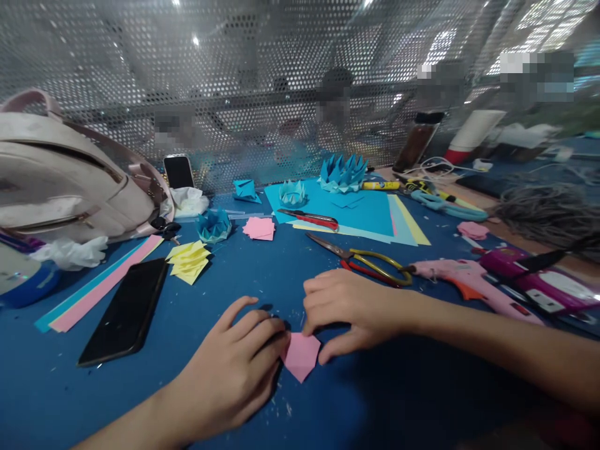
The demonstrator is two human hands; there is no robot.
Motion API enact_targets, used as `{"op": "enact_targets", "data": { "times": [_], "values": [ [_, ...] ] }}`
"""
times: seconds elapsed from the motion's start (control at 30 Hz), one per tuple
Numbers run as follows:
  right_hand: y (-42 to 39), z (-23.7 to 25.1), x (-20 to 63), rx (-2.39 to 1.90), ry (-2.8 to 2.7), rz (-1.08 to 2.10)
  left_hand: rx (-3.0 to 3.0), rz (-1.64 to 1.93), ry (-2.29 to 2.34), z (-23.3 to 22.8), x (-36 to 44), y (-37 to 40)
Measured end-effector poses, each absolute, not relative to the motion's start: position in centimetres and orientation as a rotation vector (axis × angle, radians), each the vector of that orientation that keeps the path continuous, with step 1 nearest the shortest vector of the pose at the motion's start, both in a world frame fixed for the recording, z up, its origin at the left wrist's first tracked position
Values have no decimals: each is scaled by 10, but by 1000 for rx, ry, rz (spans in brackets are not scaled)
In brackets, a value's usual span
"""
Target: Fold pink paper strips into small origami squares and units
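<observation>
A small folded piece of pink paper [300, 357] lies on the blue table, with a point toward me. My left hand [246, 362] has its fingers curled over the paper's left edge; the thumb is hidden. At the upper right of the paper is my right hand [349, 309], its index fingertip touching the top edge. The right thumb sits apart from that finger, beside the right corner. Beyond the hands lie scissors [349, 255] with red and yellow handles and a stack of pink paper pieces [259, 229].
At left are a black phone [124, 312], paper strips [105, 284], yellow folded papers [189, 260] and a backpack [70, 175]. Folded blue paper shapes [344, 173] and a red cutter [312, 219] rest on blue sheets [365, 215]. A pink glue gun [478, 284] lies right.
</observation>
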State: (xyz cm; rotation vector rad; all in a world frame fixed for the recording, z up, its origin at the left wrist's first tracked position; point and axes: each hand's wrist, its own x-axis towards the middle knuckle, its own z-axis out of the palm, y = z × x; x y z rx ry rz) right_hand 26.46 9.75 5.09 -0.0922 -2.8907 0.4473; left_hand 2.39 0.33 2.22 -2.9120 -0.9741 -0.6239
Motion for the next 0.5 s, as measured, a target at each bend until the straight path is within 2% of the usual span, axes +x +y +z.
{"op": "enact_targets", "data": {
  "times": [0.2,0.5],
  "values": [
    [98,47,265,-74,-2836,699,-2918,-587,-932,25,24,3],
    [95,44,262,-240,-2785,775,-3038,-502,-848,28,23,6]
  ]
}}
